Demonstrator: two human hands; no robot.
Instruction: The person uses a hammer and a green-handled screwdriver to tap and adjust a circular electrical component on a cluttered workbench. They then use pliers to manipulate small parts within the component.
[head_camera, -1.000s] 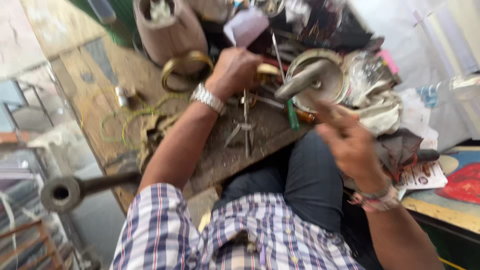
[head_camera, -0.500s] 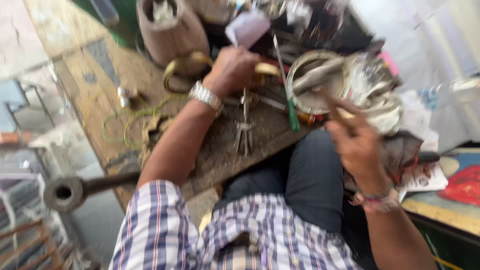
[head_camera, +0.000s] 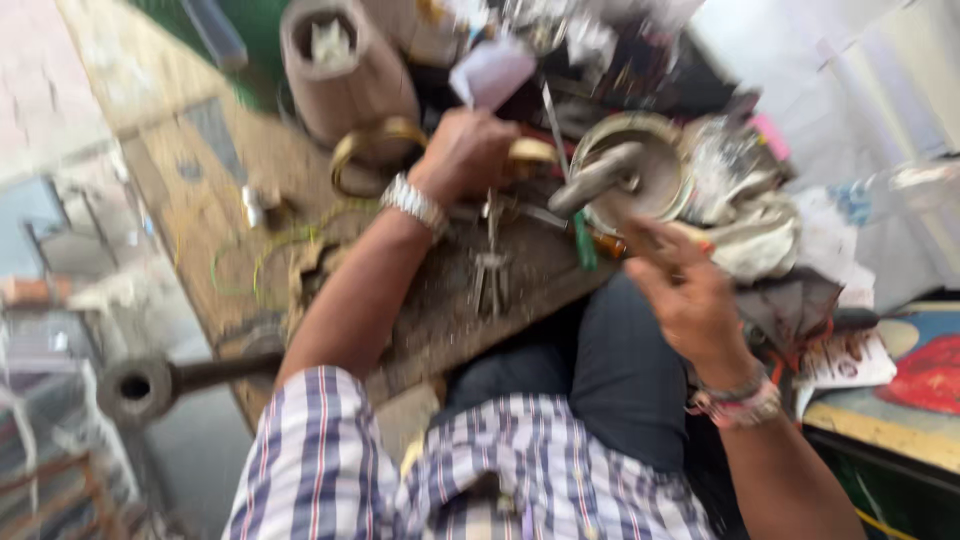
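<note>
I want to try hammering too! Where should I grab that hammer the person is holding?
Probably the wooden handle, low down where the right hand wraps it, coming from the person's side. The heavy grey metal head sticks out over the round dish, away from you.

Your work surface is a worn, dusty wooden bench, running from far left toward your lap. On it at the far end stands a brown cylindrical container. Just beside it lies a brass ring. Green and yellow wire loops lie left. Near the middle, blurred metal tools rest.
</note>
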